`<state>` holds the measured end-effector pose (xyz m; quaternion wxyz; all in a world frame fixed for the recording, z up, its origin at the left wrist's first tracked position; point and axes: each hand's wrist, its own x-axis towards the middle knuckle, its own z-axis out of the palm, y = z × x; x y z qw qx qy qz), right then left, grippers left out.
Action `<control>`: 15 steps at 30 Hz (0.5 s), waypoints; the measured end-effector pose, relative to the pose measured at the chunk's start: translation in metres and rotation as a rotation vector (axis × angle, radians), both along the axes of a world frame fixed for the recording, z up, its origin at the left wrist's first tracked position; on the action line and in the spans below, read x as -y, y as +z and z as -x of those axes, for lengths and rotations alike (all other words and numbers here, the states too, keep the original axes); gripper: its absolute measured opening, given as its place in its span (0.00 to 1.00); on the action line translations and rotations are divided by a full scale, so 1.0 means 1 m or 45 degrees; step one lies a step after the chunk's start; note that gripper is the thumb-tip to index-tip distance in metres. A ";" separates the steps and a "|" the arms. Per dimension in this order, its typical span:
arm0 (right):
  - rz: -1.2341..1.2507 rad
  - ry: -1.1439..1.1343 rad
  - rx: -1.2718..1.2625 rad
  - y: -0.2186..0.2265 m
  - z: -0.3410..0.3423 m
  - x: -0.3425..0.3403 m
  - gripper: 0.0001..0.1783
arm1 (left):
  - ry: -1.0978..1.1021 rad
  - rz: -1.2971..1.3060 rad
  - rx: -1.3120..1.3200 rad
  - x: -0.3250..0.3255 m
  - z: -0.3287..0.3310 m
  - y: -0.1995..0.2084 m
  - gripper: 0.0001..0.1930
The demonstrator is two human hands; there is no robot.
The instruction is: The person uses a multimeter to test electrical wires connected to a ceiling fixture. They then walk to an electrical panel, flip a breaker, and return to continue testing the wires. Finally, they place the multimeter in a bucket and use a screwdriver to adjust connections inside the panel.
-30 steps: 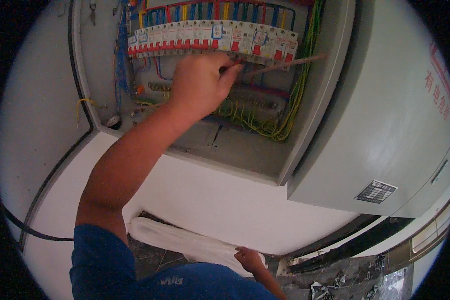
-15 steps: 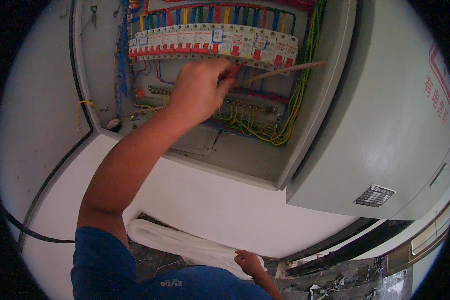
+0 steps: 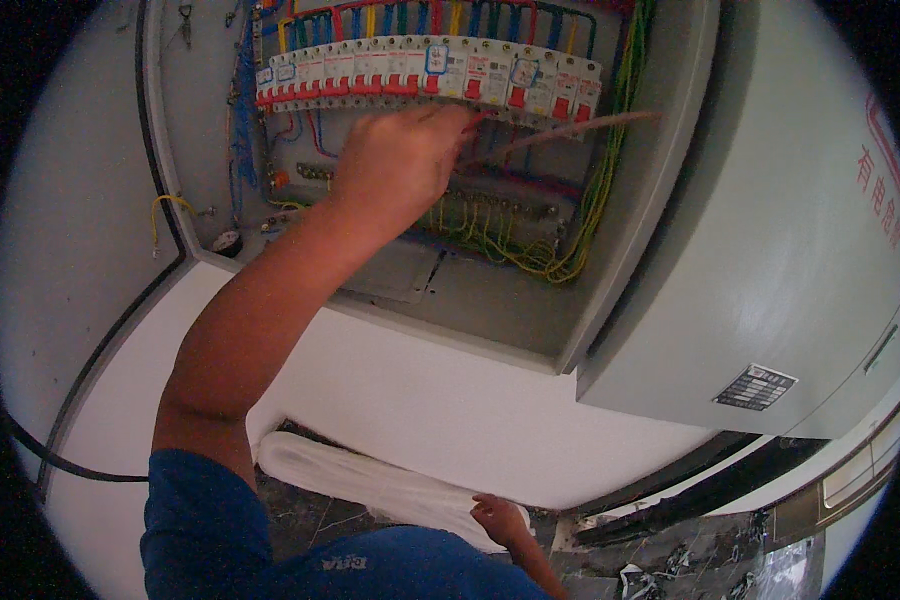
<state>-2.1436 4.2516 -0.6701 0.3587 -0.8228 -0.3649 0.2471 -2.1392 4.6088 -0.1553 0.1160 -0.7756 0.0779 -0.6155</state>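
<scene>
My left hand [image 3: 400, 155] reaches into the open distribution box, its fingers pinched on a short red wire [image 3: 477, 121] just below the row of circuit breakers [image 3: 390, 78]. The wire's end is near the breakers' lower terminals; whether it sits in one I cannot tell, as my fingers hide part of it. A pinkish-brown strip or cable [image 3: 580, 127], blurred, slants from behind that hand up to the right. My right hand [image 3: 498, 518] hangs low by my body, its fingers curled, with nothing visible in them.
Yellow-green wires [image 3: 570, 262] bunch at the box's right and bottom, around a terminal bar [image 3: 515, 208]. The grey box door [image 3: 760, 260] stands swung out to the right. A white wrapped roll [image 3: 350, 477] lies on the dark floor below.
My left hand has moved slightly up and left, bringing the red wire closer to the breakers' lower edge. The strip shifted slightly upward in view. My right hand stays low.
</scene>
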 end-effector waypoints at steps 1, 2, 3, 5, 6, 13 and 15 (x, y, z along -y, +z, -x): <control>0.008 -0.017 -0.026 0.002 0.000 0.000 0.24 | 0.034 -0.010 -0.001 0.001 0.000 0.000 0.05; 0.015 -0.034 -0.052 0.006 0.001 0.000 0.25 | 0.065 0.026 -0.059 0.001 0.001 0.000 0.08; 0.023 -0.052 -0.078 0.007 0.002 0.001 0.25 | 0.095 0.062 -0.118 0.001 0.003 0.000 0.11; -0.003 -0.069 -0.098 0.001 0.003 0.003 0.25 | 0.106 0.105 -0.156 0.000 0.002 0.000 0.14; -0.016 -0.079 -0.107 -0.002 0.003 0.005 0.25 | 0.086 0.112 -0.136 -0.002 -0.001 0.000 0.14; -0.094 0.011 0.044 -0.005 0.005 0.005 0.23 | -0.047 0.109 0.024 -0.001 -0.006 0.004 0.06; -0.062 -0.054 -0.053 0.005 0.007 0.001 0.23 | -0.035 0.091 0.047 0.000 -0.004 0.004 0.06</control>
